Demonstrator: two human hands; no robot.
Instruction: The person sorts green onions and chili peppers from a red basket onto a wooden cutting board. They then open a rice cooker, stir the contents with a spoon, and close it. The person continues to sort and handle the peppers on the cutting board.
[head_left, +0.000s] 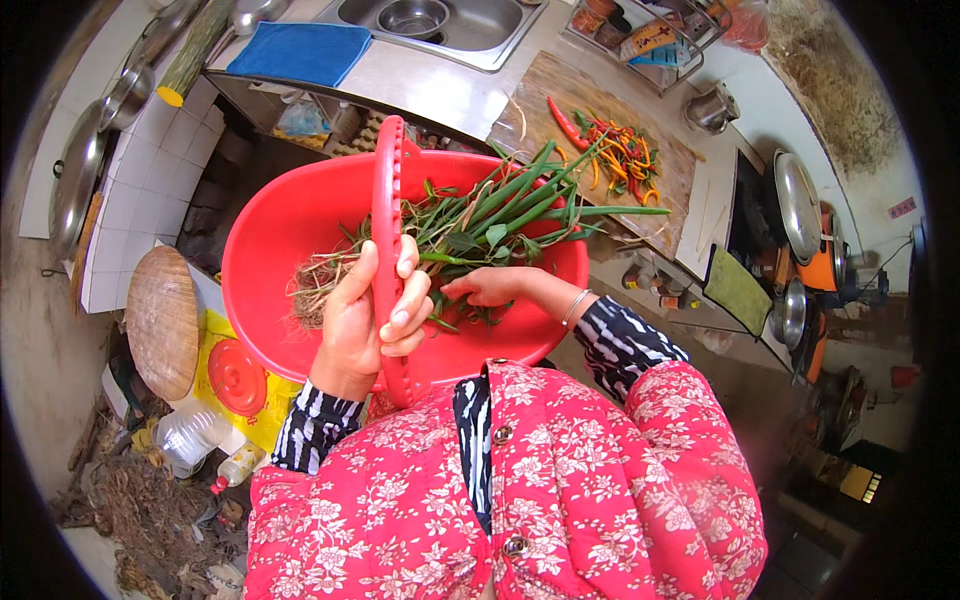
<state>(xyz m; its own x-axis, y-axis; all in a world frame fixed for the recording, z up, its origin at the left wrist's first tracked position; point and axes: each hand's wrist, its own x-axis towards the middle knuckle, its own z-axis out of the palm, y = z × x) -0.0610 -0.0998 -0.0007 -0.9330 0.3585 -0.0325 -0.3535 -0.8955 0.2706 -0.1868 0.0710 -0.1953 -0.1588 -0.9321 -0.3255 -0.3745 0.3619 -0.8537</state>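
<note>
My left hand (375, 307) is closed around the handle (388, 195) of a red plastic basket (285, 217) held in front of my body. Inside the basket lies a bunch of green onions (517, 202), roots (319, 289) to the left and green tops over the right rim. Leafy stems and a green chili pepper (446, 259) lie among them. My right hand (484, 286) reaches into the basket, its fingertips down by the leaves. Whether those fingers grip any stems is hidden.
A wooden board (600, 142) on the counter carries red and orange chilies (626, 154). Behind the basket are a blue cloth (298, 54) and a steel sink (480, 22). A stove with a lidded pan (796, 206) stands right. A woven tray (163, 322) and plastic jug (191, 435) lie left.
</note>
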